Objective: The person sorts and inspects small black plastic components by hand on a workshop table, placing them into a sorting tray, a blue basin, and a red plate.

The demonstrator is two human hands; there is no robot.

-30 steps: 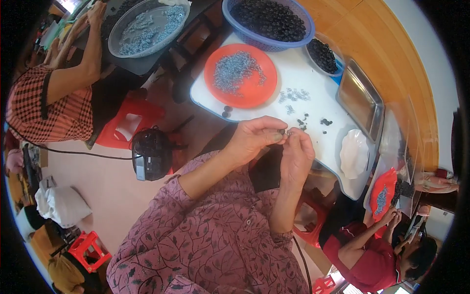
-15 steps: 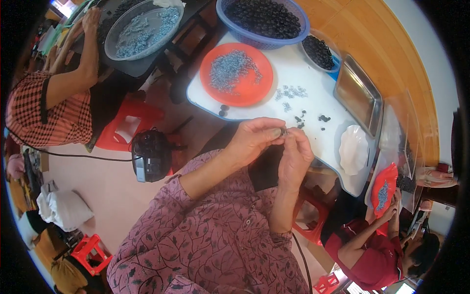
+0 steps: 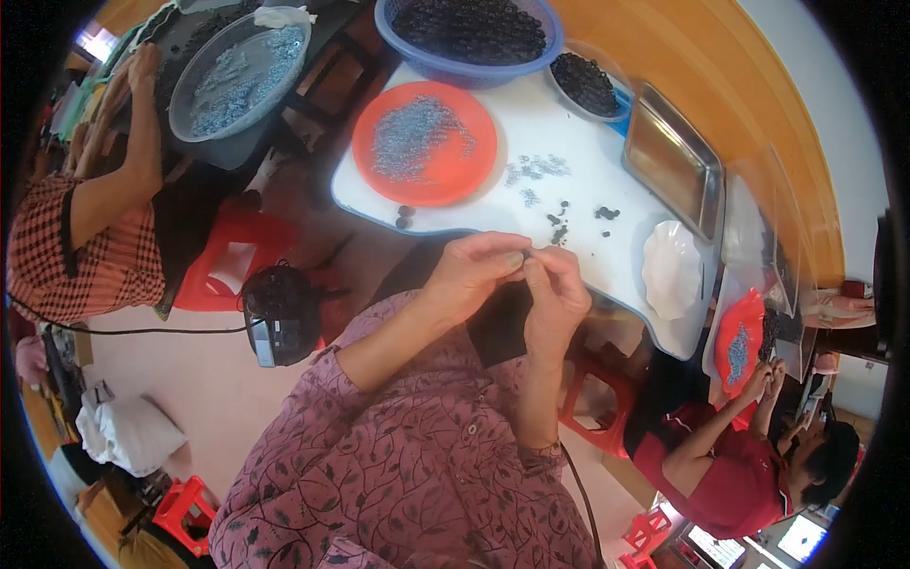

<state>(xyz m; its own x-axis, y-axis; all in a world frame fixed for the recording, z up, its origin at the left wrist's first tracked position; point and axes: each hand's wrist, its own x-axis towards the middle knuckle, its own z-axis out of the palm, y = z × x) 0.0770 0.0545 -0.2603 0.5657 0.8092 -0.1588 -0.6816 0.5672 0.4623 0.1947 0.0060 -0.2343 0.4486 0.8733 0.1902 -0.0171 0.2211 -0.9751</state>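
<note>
My left hand point(image 3: 474, 275) and my right hand point(image 3: 555, 296) meet in front of my body, just off the near edge of the white table point(image 3: 588, 204). Both are closed, thumbs and fingertips pinched together around something tiny and dark, mostly covered by the fingers. Beyond them, small black pieces point(image 3: 607, 213) and a patch of little silvery metal parts point(image 3: 536, 168) lie loose on the tabletop. To the left of these, a round orange-red plate point(image 3: 482, 119) bears a heap of the same silvery parts. Two dark round pieces point(image 3: 405, 216) sit by the table edge.
At the back stand a blue-purple basket point(image 3: 455, 68) of black pieces and a smaller bowl point(image 3: 586, 87) of them. A metal tray point(image 3: 668, 161) and a white scalloped dish point(image 3: 671, 270) occupy the right side. Co-workers sit left and right; a red stool point(image 3: 597, 408) stands near my right arm.
The whole view has shifted slightly, so the table appears farther left. My hands stay pinched together; the dark bit between my fingertips shows less than before.
</note>
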